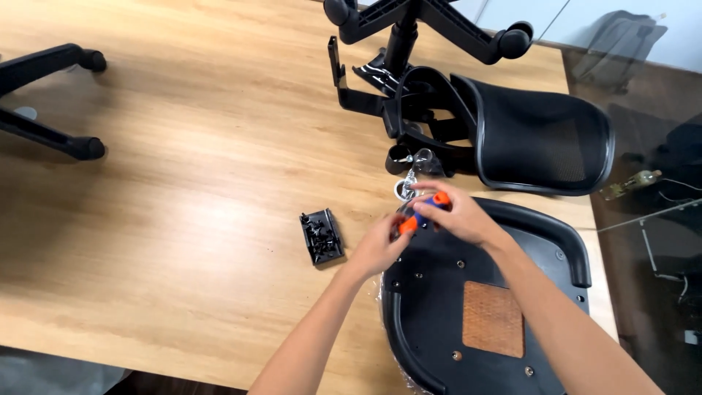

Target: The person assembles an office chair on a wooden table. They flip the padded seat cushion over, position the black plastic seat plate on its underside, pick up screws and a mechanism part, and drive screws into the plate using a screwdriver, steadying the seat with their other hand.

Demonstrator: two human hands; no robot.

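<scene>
Nearest the camera, an upturned black plastic chair seat (439, 307) with a brown square patch is laid at the edge of the wooden table (183, 183). Just above its rim, an orange-and-blue tool handle (423, 212) is gripped by the closed fingers of the right hand (457, 216), and its lower end is pinched by the left hand (380, 245) (fingertips partly hidden). A small black tray of screws (321, 235) lies just beside; a black mesh chair back (541, 139) is set beyond.

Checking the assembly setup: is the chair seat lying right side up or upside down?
Upside down. The chair seat shows its black underside, with screw holes and a brown panel facing up.
</scene>
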